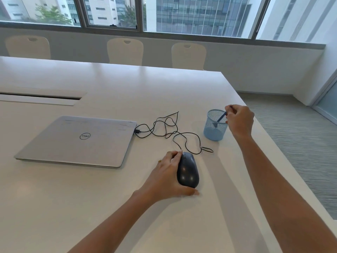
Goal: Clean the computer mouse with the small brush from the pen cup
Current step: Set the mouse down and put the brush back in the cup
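A black corded mouse (188,170) lies on the white table (109,198) in front of me. My left hand (167,178) grips it from the left side, thumb at its near end and fingers at its front. A light blue mesh pen cup (215,126) stands to the right, near the table's edge. A small brush with a blue handle (221,117) leans inside it, bristle end down. My right hand (239,121) pinches the top of the brush handle just above the cup's rim.
A closed silver laptop (76,141) lies at the left, with the mouse's tangled black cable (171,130) plugged into its right side. A cable slot (40,96) is cut into the table farther back. Three white chairs (125,51) line the far side. The table's right edge drops to grey carpet.
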### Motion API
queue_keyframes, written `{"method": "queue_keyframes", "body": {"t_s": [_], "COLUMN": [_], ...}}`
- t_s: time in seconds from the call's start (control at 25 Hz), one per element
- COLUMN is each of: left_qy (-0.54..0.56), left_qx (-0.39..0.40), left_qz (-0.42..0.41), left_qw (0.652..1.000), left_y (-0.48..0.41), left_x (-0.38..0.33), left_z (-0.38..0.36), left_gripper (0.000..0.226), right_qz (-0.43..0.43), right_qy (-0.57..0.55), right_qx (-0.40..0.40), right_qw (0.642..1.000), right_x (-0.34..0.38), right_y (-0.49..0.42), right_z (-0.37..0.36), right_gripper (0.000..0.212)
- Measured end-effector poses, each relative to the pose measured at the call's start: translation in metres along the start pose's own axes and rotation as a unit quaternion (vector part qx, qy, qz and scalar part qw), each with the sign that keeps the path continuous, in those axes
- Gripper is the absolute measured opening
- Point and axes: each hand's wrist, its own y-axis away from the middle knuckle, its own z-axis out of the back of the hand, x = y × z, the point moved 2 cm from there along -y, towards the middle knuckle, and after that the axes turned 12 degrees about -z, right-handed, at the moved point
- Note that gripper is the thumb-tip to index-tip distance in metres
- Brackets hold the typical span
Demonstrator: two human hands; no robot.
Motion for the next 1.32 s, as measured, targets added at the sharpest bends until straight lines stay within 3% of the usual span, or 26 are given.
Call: {"method": "queue_keyframes", "body": {"t_s": [0.28,0.48,0.64,0.72,0.8,0.88,0.96,1.32], "left_qy": [0.003,0.013,0.026,0.031,0.036,0.04,0.041,0.056], "left_qx": [0.0,-0.005,-0.016,-0.021,-0.023,-0.024,-0.023,0.011], "left_qz": [0.0,0.001,0.004,0.004,-0.001,-0.009,-0.018,-0.033], "left_qw": [1.0,1.0,1.0,0.999,0.999,0.999,0.999,0.998], "left_y": [0.001,0.001,0.002,0.002,0.003,0.004,0.006,0.01], "left_x": [0.0,0.0,-0.002,-0.001,0.0,0.0,-0.001,0.0], "left_z": [-0.002,-0.003,-0.002,-0.002,-0.001,-0.001,0.0,-0.004], "left_gripper": [0.128,0.127,0.126,0.124,0.122,0.12,0.118,0.125], "right_qz": [0.002,-0.007,0.028,0.03,-0.009,-0.056,-0.083,-0.109], "right_qy": [0.037,0.017,-0.045,-0.075,-0.084,-0.085,-0.083,-0.079], "right_qx": [-0.019,-0.02,-0.071,-0.02,0.088,0.189,0.241,0.259], "right_qw": [0.999,1.0,0.996,0.997,0.992,0.977,0.963,0.956], "right_x": [-0.004,-0.006,-0.002,-0.008,-0.019,-0.028,-0.036,-0.047], "right_y": [0.001,0.005,0.033,0.057,0.088,0.118,0.141,0.175], "right_z": [-0.003,0.007,0.03,0.033,0.027,0.016,0.006,0.004], "right_gripper": [0.025,0.038,0.028,0.019,0.011,0.013,0.024,0.036]}}
